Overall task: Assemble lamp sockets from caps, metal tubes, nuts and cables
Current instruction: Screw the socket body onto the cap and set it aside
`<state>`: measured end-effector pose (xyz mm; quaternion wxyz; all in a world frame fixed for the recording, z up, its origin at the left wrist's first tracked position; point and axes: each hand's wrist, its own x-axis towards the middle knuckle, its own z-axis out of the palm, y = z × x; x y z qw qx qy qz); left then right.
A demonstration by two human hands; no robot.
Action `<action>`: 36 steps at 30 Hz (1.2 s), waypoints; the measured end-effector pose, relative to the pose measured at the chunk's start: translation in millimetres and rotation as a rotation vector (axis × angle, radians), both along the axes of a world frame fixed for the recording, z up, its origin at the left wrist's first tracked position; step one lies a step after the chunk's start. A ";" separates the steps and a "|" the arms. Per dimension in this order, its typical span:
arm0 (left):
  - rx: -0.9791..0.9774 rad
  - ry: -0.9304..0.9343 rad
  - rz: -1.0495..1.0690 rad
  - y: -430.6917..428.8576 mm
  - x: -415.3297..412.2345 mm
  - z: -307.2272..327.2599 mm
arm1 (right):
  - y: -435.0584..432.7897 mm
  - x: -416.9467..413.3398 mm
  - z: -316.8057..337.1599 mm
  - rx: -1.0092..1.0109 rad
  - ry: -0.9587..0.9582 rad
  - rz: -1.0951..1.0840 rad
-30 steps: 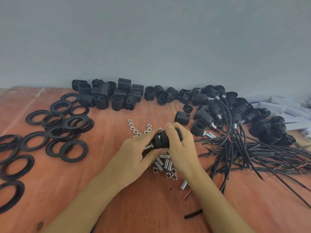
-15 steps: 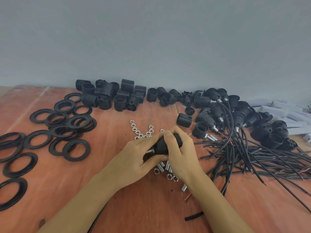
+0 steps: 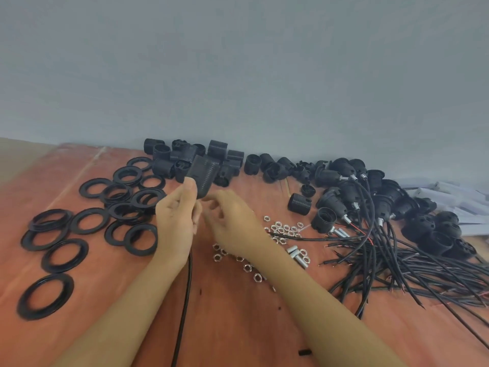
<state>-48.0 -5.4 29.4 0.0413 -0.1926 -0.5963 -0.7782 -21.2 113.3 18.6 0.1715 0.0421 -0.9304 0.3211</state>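
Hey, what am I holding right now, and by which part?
Left hand grips the black threaded socket by its lower end. Right hand is blurred beside it; a hold cannot be told.

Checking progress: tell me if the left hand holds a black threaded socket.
Yes, the left hand grips the black threaded socket by its lower end.

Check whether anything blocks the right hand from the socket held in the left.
Nothing visible does. The right hand is close beside the threaded socket that the left hand holds up; blur hides whether they touch.
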 end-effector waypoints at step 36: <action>0.083 -0.033 -0.006 -10.4 -18.3 -1.8 | -22.6 -41.1 20.8 0.130 0.082 -0.037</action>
